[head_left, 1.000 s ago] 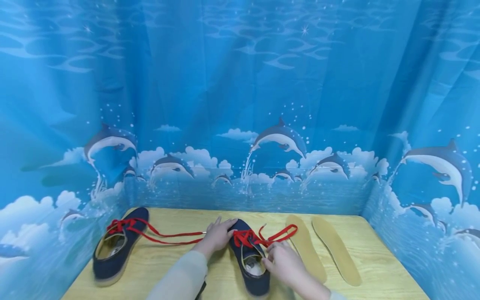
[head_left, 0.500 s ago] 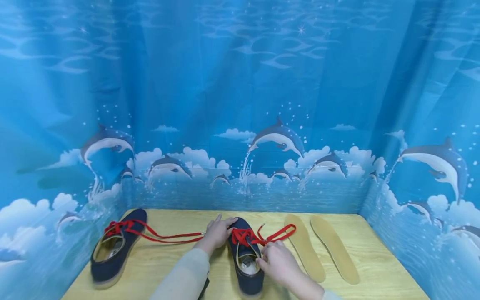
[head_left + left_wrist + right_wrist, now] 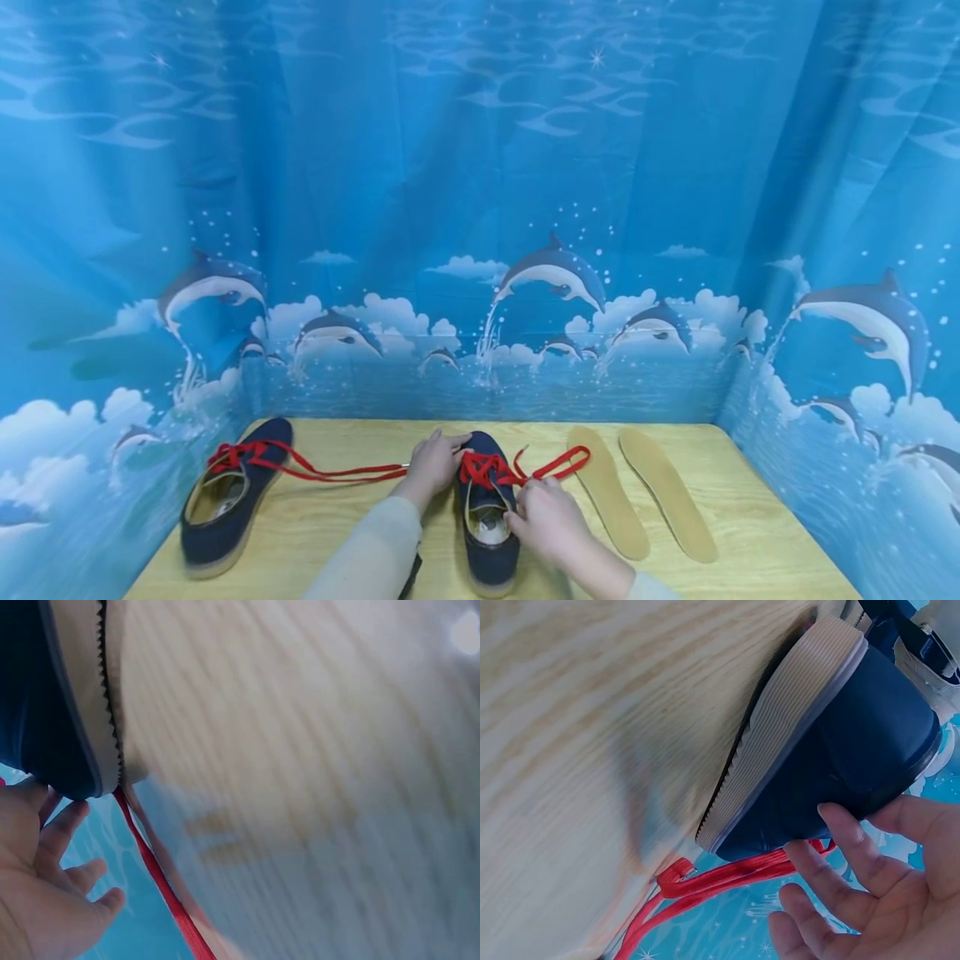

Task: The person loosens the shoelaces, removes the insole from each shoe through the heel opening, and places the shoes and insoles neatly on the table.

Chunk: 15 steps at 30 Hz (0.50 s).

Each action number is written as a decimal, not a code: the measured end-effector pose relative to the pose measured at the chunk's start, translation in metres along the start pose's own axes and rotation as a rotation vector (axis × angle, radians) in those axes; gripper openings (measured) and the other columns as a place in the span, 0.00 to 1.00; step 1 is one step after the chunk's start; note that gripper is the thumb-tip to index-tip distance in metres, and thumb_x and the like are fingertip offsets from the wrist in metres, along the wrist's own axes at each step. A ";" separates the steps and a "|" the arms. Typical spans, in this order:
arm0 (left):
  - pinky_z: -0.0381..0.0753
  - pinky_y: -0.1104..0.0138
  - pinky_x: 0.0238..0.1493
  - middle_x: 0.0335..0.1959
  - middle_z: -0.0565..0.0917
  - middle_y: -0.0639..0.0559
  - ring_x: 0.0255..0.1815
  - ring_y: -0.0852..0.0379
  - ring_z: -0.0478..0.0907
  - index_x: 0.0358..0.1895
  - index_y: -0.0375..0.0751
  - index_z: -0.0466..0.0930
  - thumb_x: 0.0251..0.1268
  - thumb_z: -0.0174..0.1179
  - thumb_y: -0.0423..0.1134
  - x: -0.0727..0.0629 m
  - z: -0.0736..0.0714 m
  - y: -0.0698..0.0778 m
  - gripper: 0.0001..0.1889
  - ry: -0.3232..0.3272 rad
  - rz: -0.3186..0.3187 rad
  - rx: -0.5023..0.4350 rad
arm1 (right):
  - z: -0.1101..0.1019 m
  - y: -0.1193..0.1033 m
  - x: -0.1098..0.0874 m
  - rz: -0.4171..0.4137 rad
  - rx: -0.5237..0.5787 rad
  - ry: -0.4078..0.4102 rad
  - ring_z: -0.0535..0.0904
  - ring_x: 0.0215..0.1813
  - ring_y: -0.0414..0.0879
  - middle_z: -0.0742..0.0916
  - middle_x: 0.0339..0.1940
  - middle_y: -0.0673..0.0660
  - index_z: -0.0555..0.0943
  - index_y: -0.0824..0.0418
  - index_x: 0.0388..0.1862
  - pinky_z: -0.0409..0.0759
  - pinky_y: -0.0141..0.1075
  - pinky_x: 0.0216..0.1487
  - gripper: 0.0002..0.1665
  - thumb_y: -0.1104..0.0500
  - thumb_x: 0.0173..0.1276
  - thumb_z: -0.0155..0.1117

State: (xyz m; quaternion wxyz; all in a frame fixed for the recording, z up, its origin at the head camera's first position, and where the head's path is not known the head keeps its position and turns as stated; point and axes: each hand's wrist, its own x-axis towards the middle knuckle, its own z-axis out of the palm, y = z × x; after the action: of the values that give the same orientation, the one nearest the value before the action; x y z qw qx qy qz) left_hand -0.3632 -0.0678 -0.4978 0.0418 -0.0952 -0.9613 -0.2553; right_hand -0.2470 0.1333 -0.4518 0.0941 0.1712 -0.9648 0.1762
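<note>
A navy shoe [image 3: 491, 560] with red laces [image 3: 483, 468] stands at the middle of the table, toe pointing away. My left hand [image 3: 429, 467] holds its toe, thumb and a finger against it; in the left wrist view the other fingers are spread off the toe. At the right of the opening, my right hand [image 3: 551, 521] pinches the shoe's side, the thumb at the collar edge. The right wrist view shows its fingertips [image 3: 832, 814] on the navy side. A loop of red lace [image 3: 566, 460] lies to the right, beyond this hand.
Another navy shoe [image 3: 213, 533] with red laces stands at the left. Its lace ends [image 3: 360, 475] stretch right, to my left wrist. Two tan insoles [image 3: 611, 500] lie side by side at the right. A dolphin-print curtain [image 3: 480, 208] surrounds the wooden table [image 3: 330, 533].
The heel of the middle shoe has swung left, so the shoe stands straighter. My right hand has moved left with it. The left hand has stayed at the toe.
</note>
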 end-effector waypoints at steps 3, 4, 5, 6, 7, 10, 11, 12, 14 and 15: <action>0.63 0.40 0.70 0.65 0.78 0.40 0.74 0.35 0.62 0.63 0.51 0.82 0.74 0.58 0.46 -0.001 -0.003 -0.002 0.18 -0.010 0.002 -0.020 | -0.001 0.000 0.000 0.005 -0.009 0.002 0.66 0.30 0.45 0.72 0.22 0.45 0.68 0.52 0.13 0.64 0.37 0.25 0.25 0.50 0.59 0.74; 0.62 0.40 0.71 0.65 0.78 0.40 0.74 0.35 0.61 0.64 0.50 0.81 0.74 0.58 0.46 -0.002 -0.004 -0.003 0.19 -0.014 0.000 -0.026 | -0.002 0.001 0.000 0.006 -0.007 -0.001 0.67 0.30 0.45 0.72 0.22 0.44 0.68 0.51 0.13 0.65 0.37 0.26 0.25 0.50 0.59 0.74; 0.62 0.40 0.71 0.65 0.78 0.40 0.75 0.35 0.61 0.64 0.50 0.81 0.75 0.58 0.46 -0.004 -0.006 -0.003 0.19 -0.016 -0.003 -0.029 | -0.003 0.002 0.000 0.006 -0.003 -0.002 0.67 0.31 0.45 0.72 0.22 0.44 0.69 0.51 0.12 0.65 0.37 0.26 0.25 0.50 0.59 0.74; 0.62 0.39 0.70 0.66 0.78 0.40 0.74 0.35 0.61 0.64 0.50 0.81 0.75 0.58 0.46 -0.005 -0.008 -0.004 0.19 -0.012 -0.006 -0.032 | -0.004 0.003 0.000 0.007 0.002 -0.007 0.67 0.31 0.45 0.73 0.23 0.44 0.69 0.51 0.12 0.65 0.37 0.26 0.25 0.50 0.60 0.74; 0.63 0.39 0.70 0.65 0.78 0.40 0.74 0.34 0.62 0.64 0.49 0.81 0.74 0.58 0.46 -0.007 -0.010 -0.005 0.19 -0.004 -0.007 -0.031 | -0.005 0.004 0.000 0.008 0.007 -0.012 0.68 0.31 0.45 0.74 0.23 0.44 0.69 0.51 0.12 0.66 0.37 0.27 0.25 0.49 0.60 0.73; 0.64 0.39 0.69 0.67 0.76 0.37 0.72 0.33 0.64 0.64 0.48 0.81 0.75 0.57 0.46 -0.013 -0.017 -0.006 0.19 0.027 -0.030 -0.050 | -0.009 0.008 0.001 0.008 0.016 -0.018 0.69 0.33 0.45 0.76 0.26 0.44 0.68 0.52 0.12 0.68 0.38 0.30 0.27 0.49 0.62 0.72; 0.65 0.39 0.69 0.67 0.75 0.36 0.71 0.33 0.65 0.63 0.47 0.82 0.75 0.57 0.46 -0.015 -0.020 -0.005 0.19 0.041 -0.033 -0.057 | -0.010 0.009 0.002 0.004 0.015 -0.012 0.69 0.33 0.45 0.76 0.25 0.44 0.67 0.52 0.12 0.68 0.38 0.30 0.27 0.49 0.62 0.72; 0.66 0.39 0.68 0.66 0.75 0.34 0.70 0.32 0.67 0.63 0.46 0.82 0.75 0.57 0.46 -0.016 -0.022 -0.005 0.18 0.059 -0.031 -0.059 | -0.013 0.010 0.002 0.000 0.016 -0.006 0.69 0.32 0.45 0.76 0.25 0.45 0.67 0.53 0.11 0.68 0.38 0.31 0.28 0.49 0.63 0.72; 0.68 0.40 0.67 0.65 0.76 0.33 0.68 0.32 0.69 0.61 0.45 0.83 0.75 0.57 0.46 -0.019 -0.025 -0.004 0.18 0.090 -0.029 -0.061 | -0.017 0.011 0.004 -0.013 0.013 0.011 0.68 0.32 0.45 0.76 0.24 0.45 0.66 0.53 0.11 0.69 0.38 0.32 0.29 0.50 0.63 0.72; 0.68 0.40 0.67 0.64 0.77 0.34 0.68 0.32 0.70 0.61 0.45 0.83 0.75 0.57 0.46 -0.021 -0.027 -0.003 0.18 0.104 -0.027 -0.061 | -0.020 0.011 0.004 -0.017 0.012 0.018 0.68 0.32 0.45 0.76 0.24 0.45 0.66 0.53 0.11 0.69 0.38 0.32 0.29 0.50 0.63 0.72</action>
State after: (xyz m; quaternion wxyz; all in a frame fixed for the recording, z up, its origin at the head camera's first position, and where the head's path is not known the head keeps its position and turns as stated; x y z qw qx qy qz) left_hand -0.3429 -0.0871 -0.4791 0.0854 -0.0699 -0.9508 -0.2894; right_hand -0.2526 0.1492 -0.4361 0.1034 0.1783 -0.9613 0.1827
